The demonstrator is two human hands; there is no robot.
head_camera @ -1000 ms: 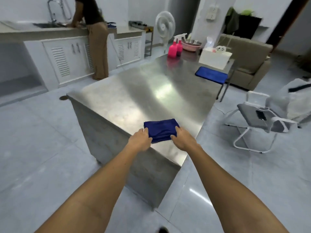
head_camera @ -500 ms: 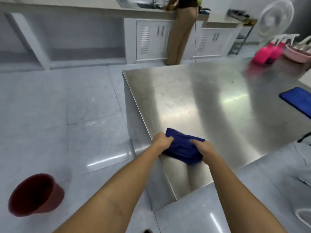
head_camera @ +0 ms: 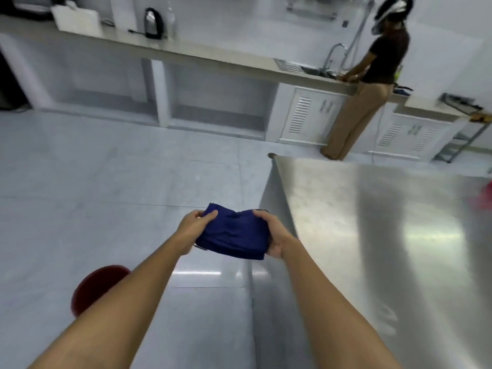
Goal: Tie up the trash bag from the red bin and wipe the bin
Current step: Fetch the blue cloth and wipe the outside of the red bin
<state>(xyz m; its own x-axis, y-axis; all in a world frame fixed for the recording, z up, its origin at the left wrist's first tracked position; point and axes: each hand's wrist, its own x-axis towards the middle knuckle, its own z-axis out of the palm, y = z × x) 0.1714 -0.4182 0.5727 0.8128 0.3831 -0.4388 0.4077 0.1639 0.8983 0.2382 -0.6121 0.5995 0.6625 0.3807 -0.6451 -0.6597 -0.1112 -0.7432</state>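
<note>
The blue cloth [head_camera: 234, 233] had come off the steel table [head_camera: 372, 235], and I held it tight in my left hand [head_camera: 195, 230] and right hand [head_camera: 275, 235], the red bin [head_camera: 91, 287] near left.

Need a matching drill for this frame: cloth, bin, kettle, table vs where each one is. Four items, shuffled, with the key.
Things:
1. cloth
2. red bin
3. kettle
4. steel table

Places:
A. on the far counter
B. on the floor, lower left, partly behind the left forearm
C. held between the left hand and right hand
D. fills the right side of the view

Pairs: 1-C, 2-B, 3-A, 4-D
</note>
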